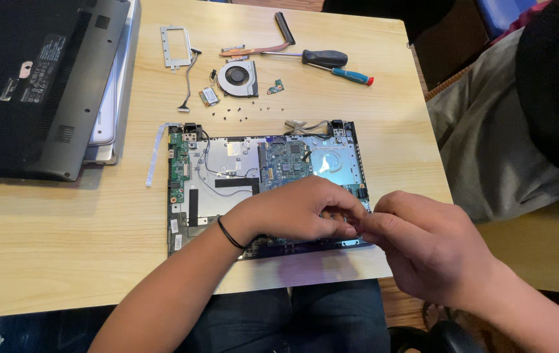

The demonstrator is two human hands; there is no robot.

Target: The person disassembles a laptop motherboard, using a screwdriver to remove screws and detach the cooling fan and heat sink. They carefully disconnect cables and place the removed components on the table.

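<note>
My left hand [296,212] and right hand [417,242] meet fingertip to fingertip over the open laptop [227,189] — fingers bunched together, whether pinching anything I cannot tell.

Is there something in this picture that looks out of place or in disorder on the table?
Small black screws lie scattered loose on the light wooden table, just above the opened laptop base, in no tray. A white flat ribbon cable hangs loose off its left edge. Both hands meet at its lower right corner.
</note>
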